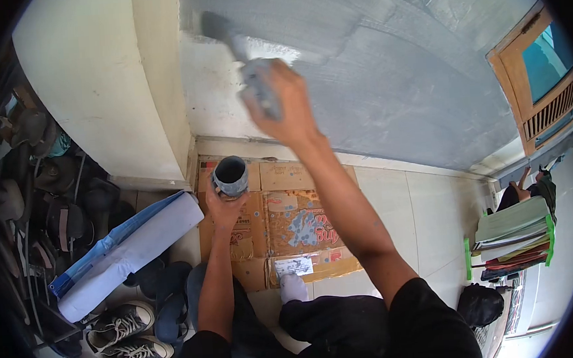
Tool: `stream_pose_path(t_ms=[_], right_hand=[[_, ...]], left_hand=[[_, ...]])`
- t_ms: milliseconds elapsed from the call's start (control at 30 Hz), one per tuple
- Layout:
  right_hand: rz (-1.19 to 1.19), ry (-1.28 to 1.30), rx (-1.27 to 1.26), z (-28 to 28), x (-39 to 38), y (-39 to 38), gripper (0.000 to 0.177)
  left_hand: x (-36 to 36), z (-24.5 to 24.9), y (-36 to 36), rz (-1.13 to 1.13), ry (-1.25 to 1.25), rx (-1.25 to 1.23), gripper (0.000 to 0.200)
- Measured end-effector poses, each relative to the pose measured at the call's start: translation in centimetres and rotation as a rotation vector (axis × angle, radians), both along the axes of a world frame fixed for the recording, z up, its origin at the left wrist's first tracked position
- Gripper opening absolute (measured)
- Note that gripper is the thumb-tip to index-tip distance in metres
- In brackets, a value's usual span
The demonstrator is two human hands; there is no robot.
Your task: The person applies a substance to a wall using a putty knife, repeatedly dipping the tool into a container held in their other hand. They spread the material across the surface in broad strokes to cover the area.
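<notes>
My right hand (287, 107) is closed around the handle of a paintbrush (236, 45), its bristles against the wall (392, 80) at the upper left of the painted area. Motion blurs the brush and the fingers. Grey paint covers most of that wall, while a whitish patch shows below the brush. Lower down, my left hand (225, 212) grips a dark, paint-smeared cup (231, 172) with its mouth facing up. Beneath the cup lies flattened cardboard (249, 273) spotted with grey paint.
A cream pillar (97, 79) juts out at left. Beside it lie a rolled white-and-blue sheet (127, 261), sneakers (122, 333) and a crowded rack of shoes (59, 219). On the right are a wooden-framed window (514, 86), a stack of folded cloths (510, 234) and a black helmet (481, 305).
</notes>
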State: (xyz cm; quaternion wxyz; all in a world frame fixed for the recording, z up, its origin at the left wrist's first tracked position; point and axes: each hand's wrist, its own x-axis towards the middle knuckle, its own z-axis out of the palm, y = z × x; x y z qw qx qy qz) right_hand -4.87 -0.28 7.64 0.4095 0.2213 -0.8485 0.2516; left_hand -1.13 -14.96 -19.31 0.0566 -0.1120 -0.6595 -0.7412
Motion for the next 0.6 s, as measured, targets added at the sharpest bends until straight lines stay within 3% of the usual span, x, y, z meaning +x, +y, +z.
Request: stream_pose_path(t_ms=[167,300,400,467,600], right_hand=[[-0.241,-0.031,-0.026,-1.3,6.0,8.1,0.024],[-0.343,-0.034,-0.063,-1.7,10.2,9.5,0.020],[-0.157,-0.060,-0.106,-1.3,11.2,7.7,0.012],[-0.065,-0.014,0.015,-1.9,9.3,6.1,0.014],[0.076,-0.036,-0.061,-2.3,3.5,0.6,0.020]], left_hand=[[0.2,-1.6,0.7,0.002,0.018,-0.001,0.074],[1.2,0.4,1.4,0.029,0.066,-0.080,0.076],[1.5,-0.6,2.1,-0.028,0.093,-0.099,0.078],[1.7,-0.4,2.3,-0.055,0.067,-0.088,0.080],[1.3,-1.2,1.8,-0.025,0.094,-0.111,0.082]])
